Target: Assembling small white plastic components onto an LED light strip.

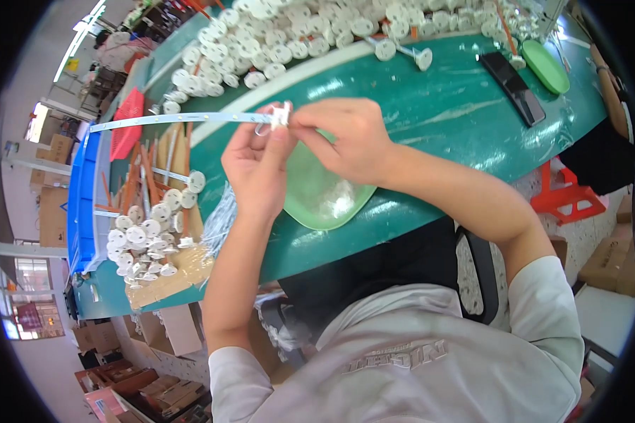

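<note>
My left hand [257, 155] is closed round the end of a long, thin white LED strip [180, 119], which stretches away to the left. At that end sits a small white plastic end piece [281, 115], held between both hands. The fingers of my right hand [346, 134] pinch at the end piece from the right; what exactly lies between the fingertips is too small to make out. Below the hands a light green bowl [317, 218] rests on the table, partly covered by them, with small clear bits in it.
White round-headed parts [282, 53] are heaped along the far side. More such parts [148, 236] lie on cardboard at left, beside a blue bin [85, 204] and a red basket [127, 123]. Thin white wires [222, 218] lie near my left forearm. A black phone [513, 88] and green dish [545, 67] sit at right.
</note>
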Action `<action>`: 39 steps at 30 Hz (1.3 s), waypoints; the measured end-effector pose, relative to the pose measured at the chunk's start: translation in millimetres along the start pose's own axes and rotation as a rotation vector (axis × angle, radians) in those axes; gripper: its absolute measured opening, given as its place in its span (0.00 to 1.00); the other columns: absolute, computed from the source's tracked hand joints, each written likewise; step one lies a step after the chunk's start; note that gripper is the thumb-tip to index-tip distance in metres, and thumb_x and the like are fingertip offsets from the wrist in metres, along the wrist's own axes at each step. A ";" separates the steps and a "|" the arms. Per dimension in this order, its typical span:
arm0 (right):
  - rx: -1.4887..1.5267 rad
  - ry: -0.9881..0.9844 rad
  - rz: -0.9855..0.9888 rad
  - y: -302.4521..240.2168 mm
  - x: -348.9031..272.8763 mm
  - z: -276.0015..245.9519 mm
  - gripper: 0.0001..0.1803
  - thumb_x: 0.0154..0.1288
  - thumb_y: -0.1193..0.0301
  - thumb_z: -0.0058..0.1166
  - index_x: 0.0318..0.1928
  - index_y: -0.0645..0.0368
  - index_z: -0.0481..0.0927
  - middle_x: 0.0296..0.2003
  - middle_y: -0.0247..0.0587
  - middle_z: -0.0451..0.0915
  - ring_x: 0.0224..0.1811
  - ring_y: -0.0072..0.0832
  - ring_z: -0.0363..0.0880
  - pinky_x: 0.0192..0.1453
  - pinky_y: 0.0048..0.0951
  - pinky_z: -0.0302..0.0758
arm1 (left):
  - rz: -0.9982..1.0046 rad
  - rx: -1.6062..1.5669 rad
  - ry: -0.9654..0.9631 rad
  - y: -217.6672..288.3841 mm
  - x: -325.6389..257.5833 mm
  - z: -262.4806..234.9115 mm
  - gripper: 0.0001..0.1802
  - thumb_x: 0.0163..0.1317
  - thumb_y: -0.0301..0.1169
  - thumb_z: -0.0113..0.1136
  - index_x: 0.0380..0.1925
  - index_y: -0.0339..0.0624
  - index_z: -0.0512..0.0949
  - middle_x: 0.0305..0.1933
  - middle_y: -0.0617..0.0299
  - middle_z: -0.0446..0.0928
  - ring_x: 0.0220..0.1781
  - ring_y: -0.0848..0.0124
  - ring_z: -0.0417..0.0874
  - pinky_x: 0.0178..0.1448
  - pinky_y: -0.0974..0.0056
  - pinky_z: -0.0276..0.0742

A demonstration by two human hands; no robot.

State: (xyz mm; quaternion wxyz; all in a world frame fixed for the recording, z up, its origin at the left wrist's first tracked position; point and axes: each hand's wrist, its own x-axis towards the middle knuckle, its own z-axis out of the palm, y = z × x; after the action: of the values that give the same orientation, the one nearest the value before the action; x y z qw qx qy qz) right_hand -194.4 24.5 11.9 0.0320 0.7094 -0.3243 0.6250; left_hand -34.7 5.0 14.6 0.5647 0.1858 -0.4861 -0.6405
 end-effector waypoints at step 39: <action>0.014 -0.328 -0.160 -21.5 9.8 -1.5 0.06 0.49 0.83 0.64 0.29 0.62 0.82 0.28 0.41 0.83 0.29 0.34 0.81 0.32 0.30 0.77 | -0.421 1.741 0.679 347.2 -129.9 -341.8 0.17 0.61 0.37 0.59 0.38 0.32 0.83 0.35 0.47 0.84 0.37 0.62 0.86 0.44 0.58 0.80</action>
State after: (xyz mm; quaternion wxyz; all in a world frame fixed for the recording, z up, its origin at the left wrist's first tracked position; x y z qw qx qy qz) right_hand -184.9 38.1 28.8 0.0233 0.8256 -0.2634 0.4985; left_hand 460.9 19.6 106.6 0.2126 0.7998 -0.5587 -0.0547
